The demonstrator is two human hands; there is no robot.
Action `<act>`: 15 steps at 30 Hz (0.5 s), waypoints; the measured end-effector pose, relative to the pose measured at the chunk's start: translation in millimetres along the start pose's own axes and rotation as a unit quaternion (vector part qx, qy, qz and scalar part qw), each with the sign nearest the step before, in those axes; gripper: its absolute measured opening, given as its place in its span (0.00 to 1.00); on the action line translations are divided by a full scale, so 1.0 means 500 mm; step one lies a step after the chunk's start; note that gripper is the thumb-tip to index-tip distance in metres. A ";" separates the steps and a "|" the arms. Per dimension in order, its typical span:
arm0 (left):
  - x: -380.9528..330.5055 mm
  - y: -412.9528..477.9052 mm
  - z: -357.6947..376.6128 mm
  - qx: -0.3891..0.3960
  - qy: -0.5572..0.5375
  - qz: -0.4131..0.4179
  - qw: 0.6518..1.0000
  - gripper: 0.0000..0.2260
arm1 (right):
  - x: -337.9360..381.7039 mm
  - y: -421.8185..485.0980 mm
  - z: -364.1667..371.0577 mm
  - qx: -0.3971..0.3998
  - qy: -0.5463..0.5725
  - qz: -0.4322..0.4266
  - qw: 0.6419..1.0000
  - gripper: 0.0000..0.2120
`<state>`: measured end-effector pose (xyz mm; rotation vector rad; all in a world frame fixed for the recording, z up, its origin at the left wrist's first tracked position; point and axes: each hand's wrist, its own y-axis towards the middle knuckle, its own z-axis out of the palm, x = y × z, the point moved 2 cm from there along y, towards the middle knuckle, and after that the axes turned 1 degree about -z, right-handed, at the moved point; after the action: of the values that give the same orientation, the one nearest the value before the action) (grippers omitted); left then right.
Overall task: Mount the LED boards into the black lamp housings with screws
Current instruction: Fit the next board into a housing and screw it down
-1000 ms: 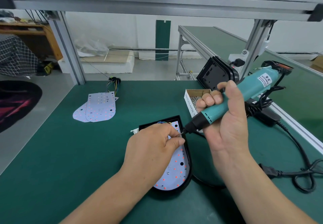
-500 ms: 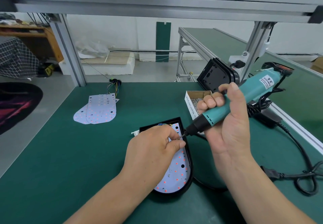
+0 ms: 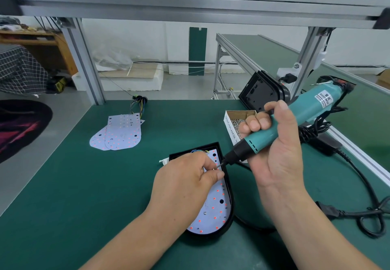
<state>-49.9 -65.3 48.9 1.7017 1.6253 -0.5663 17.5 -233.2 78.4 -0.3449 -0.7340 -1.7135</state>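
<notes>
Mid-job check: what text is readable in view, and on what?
"SPRING BALANCER": side of the screw box.
"12V", faint: top loose LED board.
Label on the electric screwdriver: blurred, unreadable.

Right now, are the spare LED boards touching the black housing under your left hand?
Apart. The head view shows a wide stretch of bare green mat between the spare LED boards and the black housing.
</notes>
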 end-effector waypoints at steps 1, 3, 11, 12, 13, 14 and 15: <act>0.000 -0.001 0.000 0.001 -0.002 -0.001 1.000 0.09 | 0.000 0.001 0.000 0.000 -0.001 0.000 1.000 0.08; 0.000 -0.001 0.000 0.001 -0.001 -0.002 1.000 0.09 | 0.000 0.000 0.000 0.001 -0.006 -0.001 1.000 0.08; -0.003 -0.001 0.005 -0.018 0.092 0.012 0.996 0.12 | -0.005 -0.015 0.024 0.091 -0.072 -0.021 0.993 0.06; -0.002 -0.001 0.006 -0.016 0.102 0.011 0.995 0.13 | -0.007 -0.017 0.025 0.096 -0.076 -0.022 0.992 0.05; -0.002 0.000 0.007 -0.014 0.110 0.010 0.994 0.13 | -0.009 -0.019 0.026 0.095 -0.079 -0.022 0.992 0.05; -0.001 0.001 0.006 -0.013 0.116 0.010 0.993 0.13 | -0.011 -0.019 0.025 0.089 -0.081 -0.021 0.992 0.06; -0.002 0.001 0.006 -0.011 0.124 0.012 0.992 0.12 | -0.013 -0.019 0.023 0.080 -0.081 -0.018 0.993 0.06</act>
<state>-48.8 -68.3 47.6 1.8311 1.7721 -0.3324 8.7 -220.0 80.8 -0.3641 -0.9950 -1.6625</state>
